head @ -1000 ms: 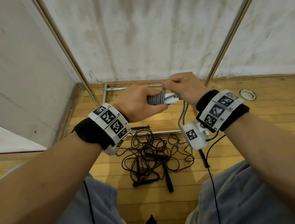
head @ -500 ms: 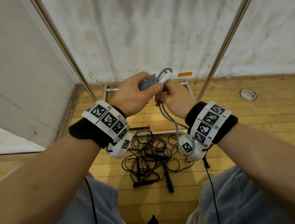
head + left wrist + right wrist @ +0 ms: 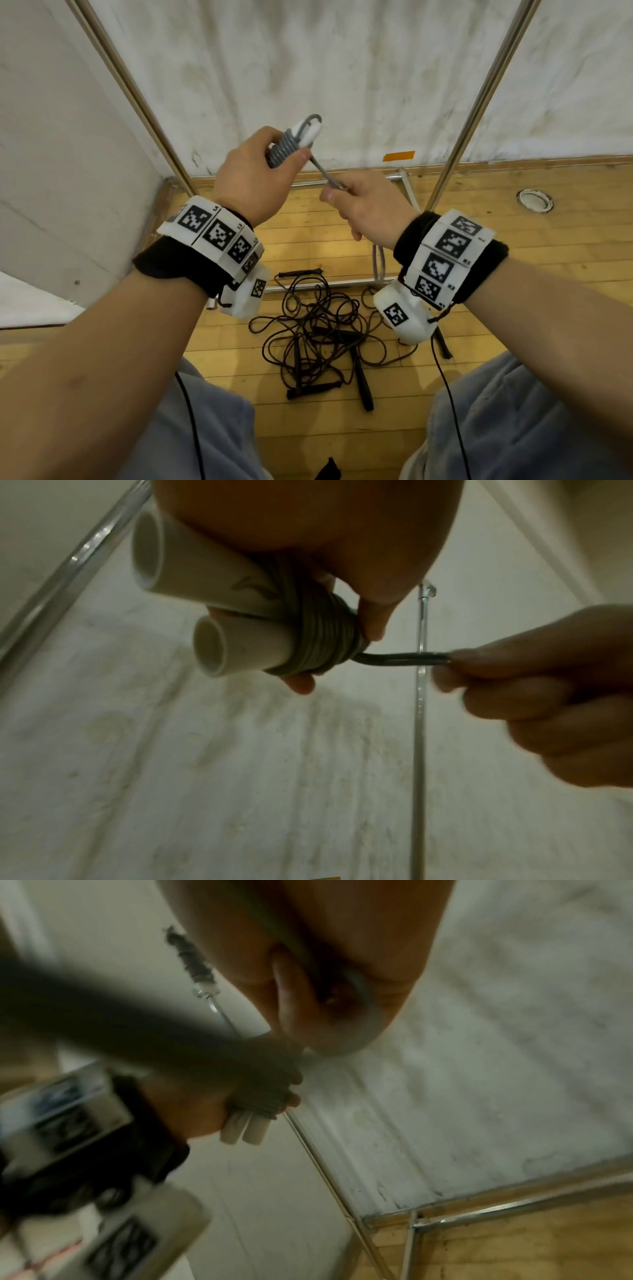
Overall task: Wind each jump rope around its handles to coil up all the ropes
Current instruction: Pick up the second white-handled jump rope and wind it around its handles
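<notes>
On the wooden floor (image 3: 479,346) a tangle of black jump ropes (image 3: 318,329) with black handles lies loose, none of it wound, so most of the job looks left; up in front, the left hand (image 3: 250,178) grips two white handles (image 3: 219,610) side by side, already banded by grey rope coils (image 3: 318,637), while the right hand (image 3: 370,205) pinches the taut grey rope tail (image 3: 404,659), its slack hanging below the wrist, so this rope seems nearly finished
</notes>
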Motion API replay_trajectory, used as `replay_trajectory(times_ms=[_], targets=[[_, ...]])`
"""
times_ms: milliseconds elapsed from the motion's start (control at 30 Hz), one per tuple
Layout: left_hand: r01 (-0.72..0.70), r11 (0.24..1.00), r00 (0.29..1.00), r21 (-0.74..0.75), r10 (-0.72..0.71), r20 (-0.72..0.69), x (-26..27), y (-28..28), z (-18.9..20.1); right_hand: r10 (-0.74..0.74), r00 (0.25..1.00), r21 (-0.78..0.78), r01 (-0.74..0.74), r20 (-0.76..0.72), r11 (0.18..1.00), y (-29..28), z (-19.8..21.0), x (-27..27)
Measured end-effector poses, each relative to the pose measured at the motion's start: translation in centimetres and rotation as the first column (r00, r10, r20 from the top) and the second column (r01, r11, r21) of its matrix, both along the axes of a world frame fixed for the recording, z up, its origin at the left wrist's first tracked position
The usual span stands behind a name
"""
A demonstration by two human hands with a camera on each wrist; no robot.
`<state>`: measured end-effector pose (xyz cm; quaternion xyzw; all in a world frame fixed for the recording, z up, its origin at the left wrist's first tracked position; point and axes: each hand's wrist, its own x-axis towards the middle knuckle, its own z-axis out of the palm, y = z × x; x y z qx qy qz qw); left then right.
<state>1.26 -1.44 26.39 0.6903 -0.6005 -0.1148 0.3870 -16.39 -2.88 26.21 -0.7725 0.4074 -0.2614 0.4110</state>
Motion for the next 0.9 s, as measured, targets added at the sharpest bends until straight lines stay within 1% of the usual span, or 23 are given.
replay_trajectory(times_ms=[67,133,200,300,367,400,500,567,633,700,767,833,900], targets=[[-0.033,0.998,0.99,0.059,0.024,0.137,0.8,-0.4,-0.6,-0.004,0.993,-0.147,-0.013,-0.114,0.989,0.1,-0.3,0.0],[-0.036,0.992,0.964,0.12,0.003,0.265,1.0,-0.5,-1.3,-0.008,0.977,-0.212,-0.038,-0.214,0.977,0.1,-0.4,0.0],[-0.043,0.986,0.934,0.162,-0.018,0.357,0.8,-0.5,-1.9,0.007,0.951,-0.254,-0.089,-0.308,0.963,0.1,-0.5,-0.1],[-0.021,0.972,0.897,0.233,-0.084,0.434,0.3,-0.4,-2.3,0.029,0.909,-0.345,-0.187,-0.416,0.92,0.2,-0.3,-0.4],[0.024,0.952,0.888,0.305,-0.161,0.431,-0.3,-0.2,-2.5,0.022,0.887,-0.399,-0.229,-0.461,0.888,0.2,0.2,-0.7],[0.048,0.94,0.885,0.337,-0.196,0.421,-0.6,-0.1,-2.6,0.005,0.885,-0.42,-0.225,-0.465,0.879,-0.1,0.3,-0.9],[0.13,0.912,0.86,0.39,-0.3,0.414,-1.7,0.2,-2.8,-0.072,0.905,-0.455,-0.141,-0.42,0.879,-1.0,0.6,-1.5],[0.214,0.888,0.847,0.408,-0.376,0.376,-2.3,0.6,-2.8,-0.097,0.927,-0.436,-0.076,-0.362,0.897,-1.1,0.4,-1.7],[0.284,0.876,0.846,0.39,-0.421,0.328,-2.7,1.0,-2.6,-0.116,0.949,-0.398,-0.011,-0.293,0.917,-1.3,0.2,-1.7],[0.318,0.89,0.849,0.326,-0.421,0.319,-2.9,1.3,-2.4,-0.149,0.968,-0.359,0.069,-0.2,0.931,-1.6,0.2,-1.7],[0.307,0.92,0.865,0.242,-0.376,0.331,-3.1,1.7,-2.1,-0.171,0.982,-0.307,0.138,-0.083,0.942,-2.0,0.2,-1.8],[0.293,0.937,0.881,0.188,-0.342,0.328,-3.3,1.9,-1.9,-0.166,0.986,-0.216,0.162,0.0,0.963,-2.2,0.2,-1.9],[0.317,0.936,0.889,0.154,-0.349,0.295,-3.6,2.2,-1.8,-0.156,0.985,-0.102,0.163,0.071,0.981,-2.3,0.1,-2.1]])
